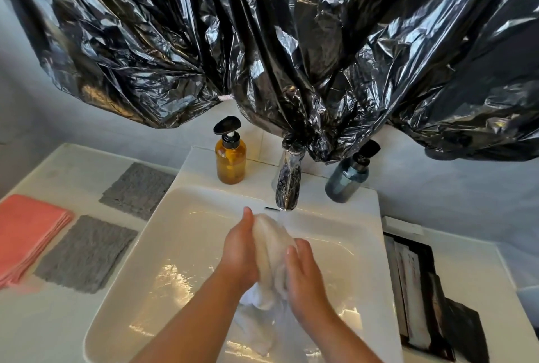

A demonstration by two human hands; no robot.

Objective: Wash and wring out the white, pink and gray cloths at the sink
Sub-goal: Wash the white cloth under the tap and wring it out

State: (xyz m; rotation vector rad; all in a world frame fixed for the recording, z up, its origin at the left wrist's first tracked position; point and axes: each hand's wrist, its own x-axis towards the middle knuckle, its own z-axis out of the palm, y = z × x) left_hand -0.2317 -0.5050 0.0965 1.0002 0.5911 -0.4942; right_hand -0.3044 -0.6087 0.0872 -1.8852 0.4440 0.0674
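A wet white cloth (272, 249) is bunched between my two hands over the white sink (180, 234), just in front of the chrome faucet (287, 185). My left hand (240, 252) presses its left side with the fingers laid along it. My right hand (304, 275) grips the right side, fingers curled onto the fabric. A tail of the cloth hangs down into the basin. On the counter to the left lie a folded pink cloth (27, 234) and two gray cloths (87, 254) (137, 189).
An amber pump bottle (230, 155) stands left of the faucet, a blue-gray pump bottle (348, 176) right of it. Crumpled black plastic (291, 42) hangs over the wall above. Dark flat items (423, 289) lie on the right counter.
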